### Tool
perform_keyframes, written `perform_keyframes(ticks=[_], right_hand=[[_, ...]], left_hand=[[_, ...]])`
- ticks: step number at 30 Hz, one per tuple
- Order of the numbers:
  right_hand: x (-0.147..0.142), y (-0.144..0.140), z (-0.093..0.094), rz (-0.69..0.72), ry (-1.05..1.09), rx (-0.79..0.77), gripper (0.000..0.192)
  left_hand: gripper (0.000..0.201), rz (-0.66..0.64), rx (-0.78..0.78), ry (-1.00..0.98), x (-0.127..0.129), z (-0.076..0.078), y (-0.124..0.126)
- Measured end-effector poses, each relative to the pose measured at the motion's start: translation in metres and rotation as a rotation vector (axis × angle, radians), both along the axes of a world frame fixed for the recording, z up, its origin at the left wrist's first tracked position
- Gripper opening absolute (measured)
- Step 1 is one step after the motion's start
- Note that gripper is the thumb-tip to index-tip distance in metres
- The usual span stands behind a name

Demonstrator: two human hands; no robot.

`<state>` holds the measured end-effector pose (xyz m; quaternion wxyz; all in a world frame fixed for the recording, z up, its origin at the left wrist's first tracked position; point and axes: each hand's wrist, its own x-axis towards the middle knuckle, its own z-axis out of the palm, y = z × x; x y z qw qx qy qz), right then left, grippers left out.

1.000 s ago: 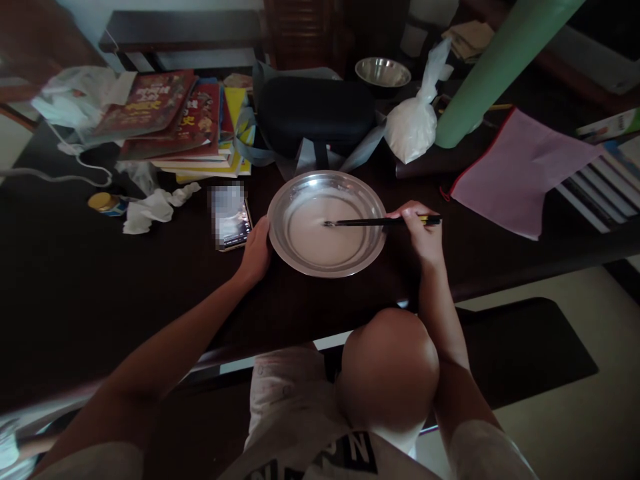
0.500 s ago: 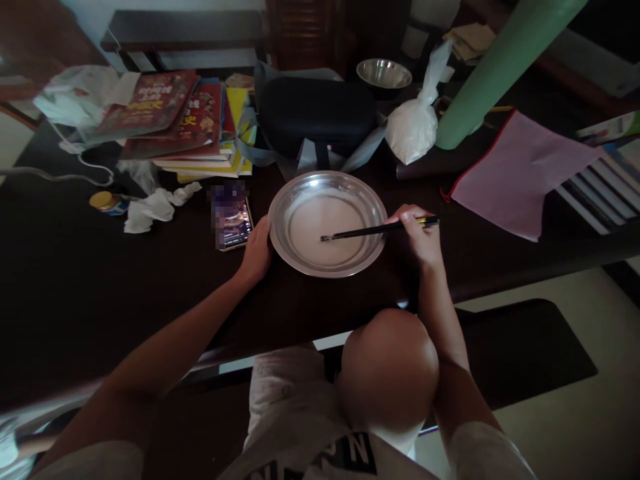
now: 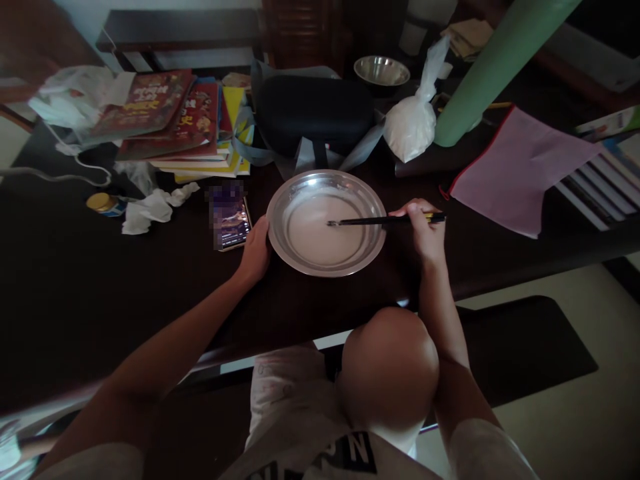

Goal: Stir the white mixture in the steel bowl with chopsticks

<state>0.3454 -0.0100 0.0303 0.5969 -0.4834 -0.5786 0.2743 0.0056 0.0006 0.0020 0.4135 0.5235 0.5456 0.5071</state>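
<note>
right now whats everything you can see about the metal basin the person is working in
The metal basin is round, wide and shallow, with a shiny steel-looking flared rim. It sits flat on the dark table, in front of a black case and beside a phone. A pale, milky liquid covers its bottom. The left hand rests against its left rim. The right hand holds dark chopsticks lying across the right rim, tips in the liquid near the middle.

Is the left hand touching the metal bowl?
Touching. The head view shows the left hand pressed against the metal bowl at its left rim, no gap visible.
</note>
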Motion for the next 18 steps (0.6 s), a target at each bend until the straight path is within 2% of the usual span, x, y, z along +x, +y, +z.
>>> perform_keyframes(ticks=[2,6,11,15,18], right_hand=[[0.0002,0.0001,-0.0001,0.008,0.016,-0.007,0.049],[-0.0011,0.0000,-0.0002,0.131,-0.046,-0.014,0.047],[-0.0009,-0.0007,0.0007,0.010,0.031,0.001,0.051],[-0.0021,-0.0007,0.0017,0.125,-0.020,-0.019,0.048],[-0.0014,-0.0004,0.0011,0.072,-0.017,0.001,0.048]], left_hand=[[0.034,0.006,-0.003,0.026,0.0011,0.0017,-0.0006],[0.034,0.022,0.007,0.065,0.0027,0.0057,-0.0025],[0.035,0.005,0.001,0.077,0.0015,0.0056,-0.0025],[0.036,0.019,0.003,0.087,0.0014,0.0045,-0.0015],[0.036,0.020,0.004,0.085,0.0016,0.0042,-0.0012]])
